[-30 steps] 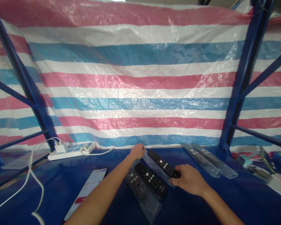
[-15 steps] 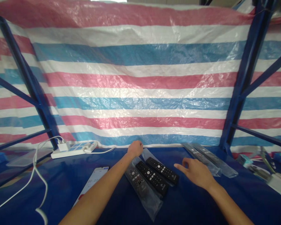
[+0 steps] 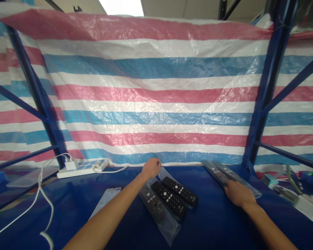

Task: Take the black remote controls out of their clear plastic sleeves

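Note:
Three black remote controls lie side by side in the middle of the blue table: a left one (image 3: 153,203) inside a clear plastic bag, a middle one (image 3: 169,199) and a right one (image 3: 181,191). My left hand (image 3: 151,167) is closed at their far end, beside the upper end of a plastic bag; what its curled fingers hold is hidden. Over to the right, my right hand (image 3: 238,192) has its fingers closed round the near end of a bagged remote control (image 3: 216,171). Another bagged remote control (image 3: 233,175) lies alongside that one, partly behind the hand.
A phone (image 3: 104,201) lies partly behind my left forearm. At the back left is a white power strip (image 3: 83,168) with a plug and white cables. White boxes (image 3: 309,206) and small items sit at the right. Blue metal posts (image 3: 263,93) and a striped sheet (image 3: 156,93) enclose the table.
My right hand has moved right from beside the middle remotes to the bagged ones and has closed there. My left hand stays almost in place. The camera view has tilted up slightly.

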Demonstrator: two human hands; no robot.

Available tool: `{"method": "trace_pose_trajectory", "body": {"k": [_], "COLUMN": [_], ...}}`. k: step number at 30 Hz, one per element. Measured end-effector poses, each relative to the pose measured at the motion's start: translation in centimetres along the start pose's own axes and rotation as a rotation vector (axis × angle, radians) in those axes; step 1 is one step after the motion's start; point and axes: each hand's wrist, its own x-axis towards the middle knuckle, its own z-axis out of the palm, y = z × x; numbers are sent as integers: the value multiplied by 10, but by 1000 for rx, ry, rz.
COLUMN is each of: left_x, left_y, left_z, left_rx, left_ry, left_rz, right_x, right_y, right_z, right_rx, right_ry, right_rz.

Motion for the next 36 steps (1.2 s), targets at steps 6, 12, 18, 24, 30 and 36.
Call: {"method": "trace_pose_trajectory", "body": {"k": [6, 12, 18, 24, 30, 36], "left_x": [-6, -6, 2, 18, 31, 38], "left_y": [12, 25, 36, 52, 64, 65], "left_z": [8, 19, 34, 54, 70, 79], "left_rx": [-47, -76, -65, -63, -114, -177], "left_ry": [-19, -52, -99, -159, -231, -234], "left_rz": [62, 120, 130, 137, 150, 105], "right_x": [-10, -22, -34, -31, -23, -23], "right_y": [-19, -33, -39, -39, -33, -32], "right_z": [-3, -2, -6, -9, -3, 0], "right_rx": [-17, 120, 348, 470, 424, 430], "right_ry": [-127, -187, -313, -234, -70, -65], "right_rz": [-133, -314, -474, -419, -377, -393]}}
